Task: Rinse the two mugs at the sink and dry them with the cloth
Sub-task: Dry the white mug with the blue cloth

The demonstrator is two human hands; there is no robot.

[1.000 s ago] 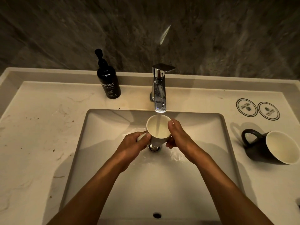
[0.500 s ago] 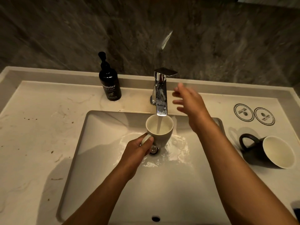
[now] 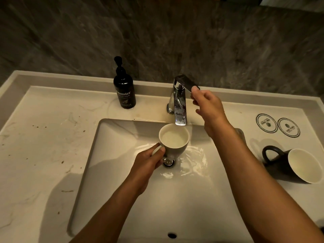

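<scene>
White porcelain fills the near view: the sink, its basin wet and glinting around the drain. Above the drain our left hand is curled tight on the handle side of the grey mug, held upright and holding water, just under the spout. No stream shows at the tap. Beyond, our right hand pinches the tip of the tap lever with its fingertips. Off to the right, the dark mug lies on its side on the counter, well apart and untouched. We judge the first rinse nearly done; emptying it, rinsing the second, and all drying remain. We see no cloth anywhere.
</scene>
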